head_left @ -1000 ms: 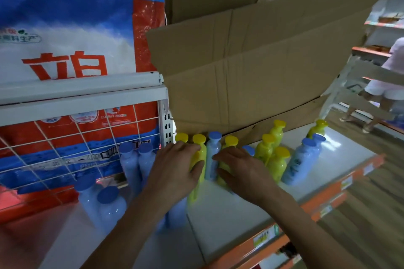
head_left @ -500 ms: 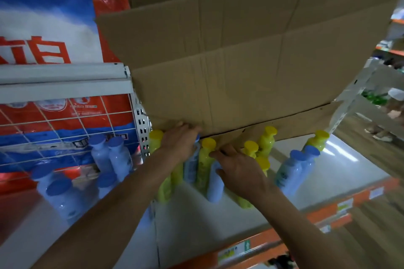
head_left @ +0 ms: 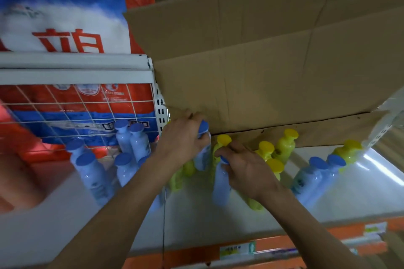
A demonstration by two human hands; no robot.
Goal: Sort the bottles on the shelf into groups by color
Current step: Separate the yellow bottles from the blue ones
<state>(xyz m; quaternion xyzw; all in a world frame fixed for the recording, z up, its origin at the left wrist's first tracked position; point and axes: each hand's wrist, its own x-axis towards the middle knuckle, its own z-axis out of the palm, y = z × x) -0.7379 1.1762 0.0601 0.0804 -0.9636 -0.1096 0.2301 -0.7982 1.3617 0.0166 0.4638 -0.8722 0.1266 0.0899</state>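
**Location of the bottles.** The shelf [head_left: 196, 227] carries small plastic bottles in two colours. A blue-capped group [head_left: 91, 174] stands at centre left of the frame, in front of the wire grid [head_left: 72, 113]. The yellow bottles [head_left: 284, 145] stand at centre right, under the overhanging cardboard box [head_left: 262, 83]. A blue pair [head_left: 314, 177] stands further right, beside a lone yellow bottle [head_left: 349, 152].

**State of the hands.** The left hand [head_left: 181, 140] is curled round the neck of the first blue bottle [head_left: 202, 160], just under its cap. The right hand [head_left: 247, 170] grips the second blue bottle [head_left: 220, 186] the same way, fingers closed round the neck. Both bottles sit mid-frame among yellow ones. Whether either base is off the shelf cannot be told.

**Handling properties (estimated).**
- Walls: smooth, fairly stiff plastic, probably slippery.
- Weight: light to moderate if filled; not fragile.
- Shape: tall and narrow, so the bottles likely tip easily and can knock over neighbours.

**Recommended grip.** Take hold at the neck, directly below the wide cap, which acts as a stop against slipping. The box limits headroom, so lift only enough to clear adjacent caps.
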